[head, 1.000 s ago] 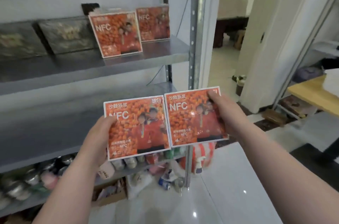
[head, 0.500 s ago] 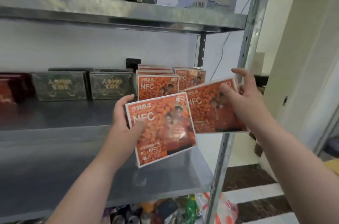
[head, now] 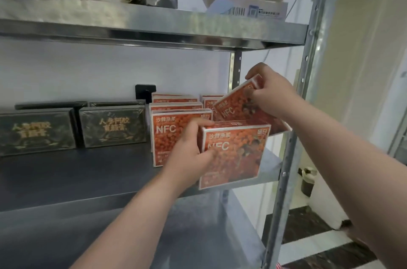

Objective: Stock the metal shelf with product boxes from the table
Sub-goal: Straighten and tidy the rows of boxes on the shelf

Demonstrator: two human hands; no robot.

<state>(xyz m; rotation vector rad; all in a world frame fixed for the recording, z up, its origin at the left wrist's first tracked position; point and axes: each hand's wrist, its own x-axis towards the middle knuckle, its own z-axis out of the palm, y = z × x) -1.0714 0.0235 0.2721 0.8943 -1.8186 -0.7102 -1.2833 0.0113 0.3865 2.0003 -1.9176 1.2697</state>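
Note:
My left hand (head: 191, 154) grips the left edge of an orange NFC box (head: 235, 158), held upright at the front edge of the metal shelf (head: 88, 176). My right hand (head: 272, 94) pinches the top corner of a second orange NFC box (head: 233, 108), tilted over the rows at the back right. Several more orange NFC boxes (head: 167, 134) stand upright in rows on the shelf, behind and left of the one in my left hand.
Two dark green boxes (head: 112, 126) with gold lettering stand on the shelf's left. The shelf above (head: 154, 26) carries papers and a box. A steel upright post (head: 293, 136) bounds the right side. A lower shelf lies beneath.
Both hands moved forward to the shelf. The left box now stands at the shelf's front edge; the right box has tilted and gone in over the back right rows.

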